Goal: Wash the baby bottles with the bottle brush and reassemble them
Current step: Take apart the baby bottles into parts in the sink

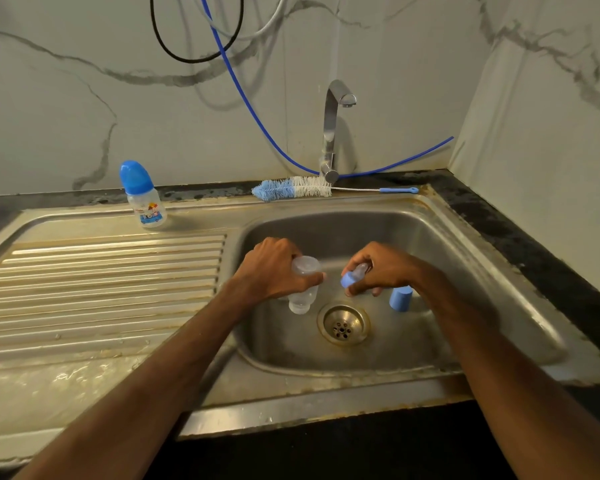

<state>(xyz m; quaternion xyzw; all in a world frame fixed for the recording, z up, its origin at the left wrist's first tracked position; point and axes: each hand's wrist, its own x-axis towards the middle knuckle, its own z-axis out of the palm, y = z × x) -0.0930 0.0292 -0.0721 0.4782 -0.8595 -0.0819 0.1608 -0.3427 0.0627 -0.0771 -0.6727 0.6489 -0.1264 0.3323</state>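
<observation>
Over the steel sink basin (465, 271), my left hand (271, 268) grips a clear bottle body (303, 289), turned mouth down. My right hand (381, 268) pinches a blue screw ring with a clear teat (352, 277). A blue cap (400, 298) stands on the basin floor beside my right wrist. An assembled baby bottle with a blue cap (142, 195) stands upright on the drainboard's back left. The bottle brush (298, 188), blue and white bristles on a thin handle, lies along the sink's back rim.
The tap (333, 126) rises behind the basin; no water is seen running. The drain (343, 323) sits between my hands. A ribbed drainboard (101, 289) lies to the left. Blue, black and grey hoses (243, 91) hang on the marble wall. Dark counter (534, 244) borders the right.
</observation>
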